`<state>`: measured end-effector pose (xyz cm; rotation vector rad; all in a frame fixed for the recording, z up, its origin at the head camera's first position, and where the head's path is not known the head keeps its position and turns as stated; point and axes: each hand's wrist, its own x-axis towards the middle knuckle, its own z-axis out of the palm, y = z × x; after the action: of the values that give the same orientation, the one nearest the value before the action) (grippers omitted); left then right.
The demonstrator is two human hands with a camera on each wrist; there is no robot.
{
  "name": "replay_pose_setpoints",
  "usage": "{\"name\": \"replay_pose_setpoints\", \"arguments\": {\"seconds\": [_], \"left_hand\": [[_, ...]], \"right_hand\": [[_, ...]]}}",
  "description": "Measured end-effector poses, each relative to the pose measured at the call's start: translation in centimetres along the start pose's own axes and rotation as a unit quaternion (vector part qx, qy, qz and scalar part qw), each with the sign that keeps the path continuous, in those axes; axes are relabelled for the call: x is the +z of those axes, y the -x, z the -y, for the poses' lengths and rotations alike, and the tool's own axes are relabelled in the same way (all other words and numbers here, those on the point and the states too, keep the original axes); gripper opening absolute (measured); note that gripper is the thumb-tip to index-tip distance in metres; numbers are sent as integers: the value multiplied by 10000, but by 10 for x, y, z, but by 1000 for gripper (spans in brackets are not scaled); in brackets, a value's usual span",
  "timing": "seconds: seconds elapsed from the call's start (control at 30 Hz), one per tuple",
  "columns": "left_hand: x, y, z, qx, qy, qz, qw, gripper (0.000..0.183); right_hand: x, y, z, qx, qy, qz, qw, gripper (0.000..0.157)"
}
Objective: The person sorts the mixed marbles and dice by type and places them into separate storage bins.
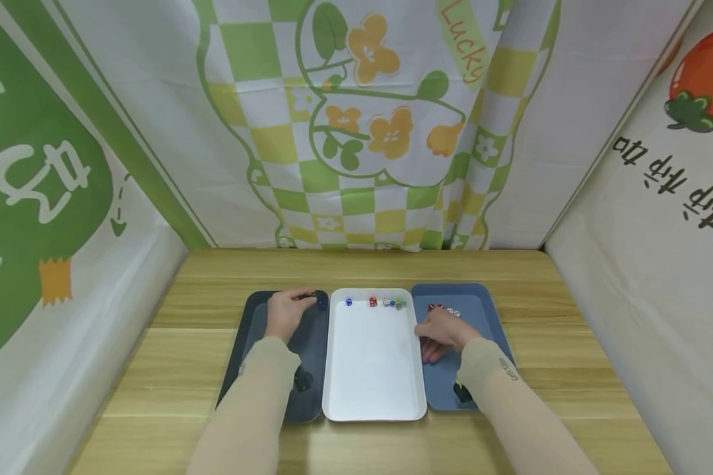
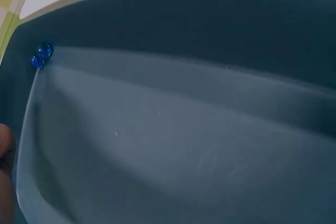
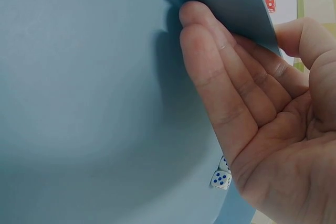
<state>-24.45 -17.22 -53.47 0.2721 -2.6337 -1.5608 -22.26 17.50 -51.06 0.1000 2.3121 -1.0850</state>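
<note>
Three shallow trays stand side by side. My left hand [image 1: 286,313] is at the far rim of the dark blue tray [image 1: 309,409], thumb and forefinger pinching its edge; only fingertips [image 2: 5,142] show in the left wrist view. Small shiny blue pieces [image 2: 42,55] lie in that tray's corner, close to these fingers. My right hand [image 1: 442,331] grips the left wall of the lighter blue tray [image 3: 79,77], thumb outside the rim and fingers [image 3: 202,56] stretched along the inside. White dice with blue pips [image 3: 221,180] and red dice [image 1: 432,307] lie at that tray's far end.
Between them is the white tray [image 1: 374,369], with a blue die [image 1: 348,302], a red die [image 1: 373,301], a white die [image 1: 386,302] and some greenish pieces [image 1: 401,304] along its far edge. A wooden table [image 1: 570,343] carries everything; printed cloth [image 1: 362,198] hangs behind.
</note>
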Motion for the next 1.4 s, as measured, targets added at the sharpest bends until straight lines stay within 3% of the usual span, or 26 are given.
{"name": "replay_pose_setpoints", "arguments": {"seconds": [0.43, 0.67, 1.4], "left_hand": [[0, 4, 15, -48, -531, -297, 9981, 22], [4, 2, 19, -266, -741, -284, 9965, 21], [10, 1, 16, -491, -1309, -138, 9901, 19]], "right_hand": [[0, -1, 0, 72, 27, 12, 10000, 25], [0, 1, 1, 68, 31, 8, 10000, 25], [0, 3, 2, 75, 108, -38, 9999, 24]]}}
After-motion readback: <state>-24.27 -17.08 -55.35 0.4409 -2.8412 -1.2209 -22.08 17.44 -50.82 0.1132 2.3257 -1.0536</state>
